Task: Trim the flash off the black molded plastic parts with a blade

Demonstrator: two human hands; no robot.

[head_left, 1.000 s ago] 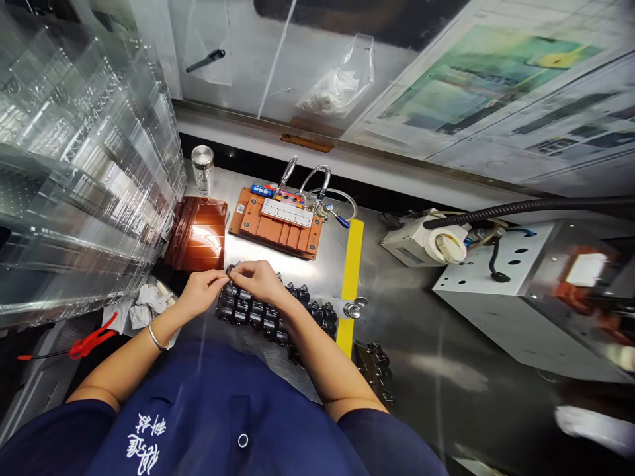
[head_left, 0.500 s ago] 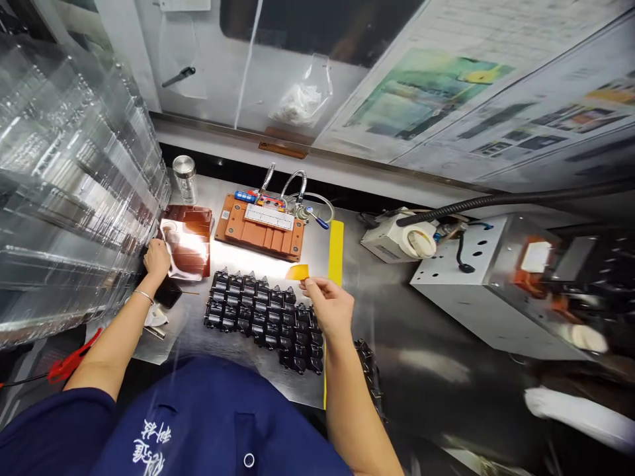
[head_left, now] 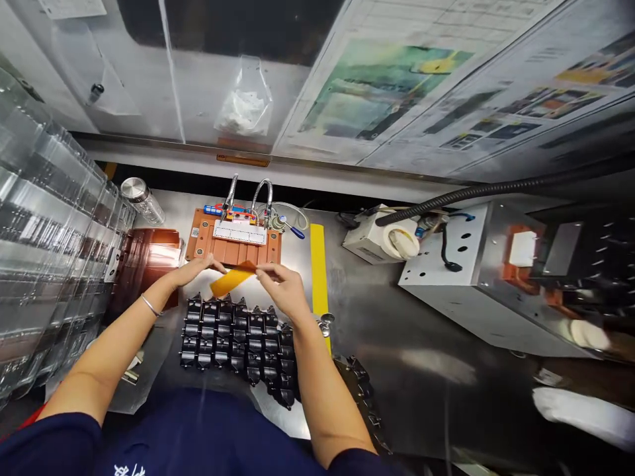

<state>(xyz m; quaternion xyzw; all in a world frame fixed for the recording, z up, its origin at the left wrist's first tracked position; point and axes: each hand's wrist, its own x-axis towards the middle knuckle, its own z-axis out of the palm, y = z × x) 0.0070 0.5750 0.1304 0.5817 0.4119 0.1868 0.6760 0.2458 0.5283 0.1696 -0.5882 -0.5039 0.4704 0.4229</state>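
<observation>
A navy shirt [head_left: 208, 423] fills the near edge. Just beyond it, black ribbed parts [head_left: 225, 330] lie side by side in rows on the metal surface [head_left: 387, 297], with more dark parts [head_left: 366, 390] to the right of the right forearm. Past the rows, an amber strip [head_left: 231, 281] is held up at a slant, in front of the brown fixture [head_left: 233, 252]. The right hand [head_left: 284, 285] has its grip pinching the strip's right end between thumb and fingertips. The left hand [head_left: 194, 270], a bangle [head_left: 149, 305] at its wrist, reaches to the strip's upper left side; its fingertips are too small and overlapped for me to tell whether its grip is spread or pinching.

To the left sits a glossy copper-brown stack [head_left: 156, 248] beside clear plastic trays [head_left: 49, 231]; to the right, a yellow band [head_left: 319, 264] runs along the surface. A white perforated plate [head_left: 241, 233] rests on the fixture, two bent metal hoses rise behind it, and a lidded jar [head_left: 149, 206] stands farther left.
</observation>
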